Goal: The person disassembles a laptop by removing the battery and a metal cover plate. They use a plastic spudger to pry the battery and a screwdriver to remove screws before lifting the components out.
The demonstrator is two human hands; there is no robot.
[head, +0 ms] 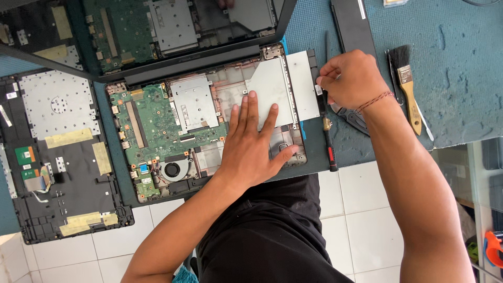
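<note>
Black cloth of the person's lap fills the near edge at 6 o'clock, with white floor tiles point(361, 220) on both sides of it. From there the left hand point(254, 141) reaches up to the middle and lies flat, fingers spread and released, pressing on the opened laptop base point(209, 126). Its fingertips rest on the silver disc drive point(285, 89), which sits in the base's bay at about 1 o'clock from the hand and sticks out a little past the base's edge. At 9 o'clock from the hand lie the green circuit board point(152, 120) and a round fan point(172, 170).

Toward 2 o'clock the right hand point(351, 78) is clenched at the outer edge of the drive; what the fingers pinch is hidden. A screwdriver point(329, 141) with a black and red handle lies just below that hand on the blue mat point(461, 68). A paintbrush point(407, 86) lies at 3 o'clock. A keyboard cover point(63, 157), underside up, lies at 9 o'clock, and a second opened laptop point(157, 31) at 11 o'clock.
</note>
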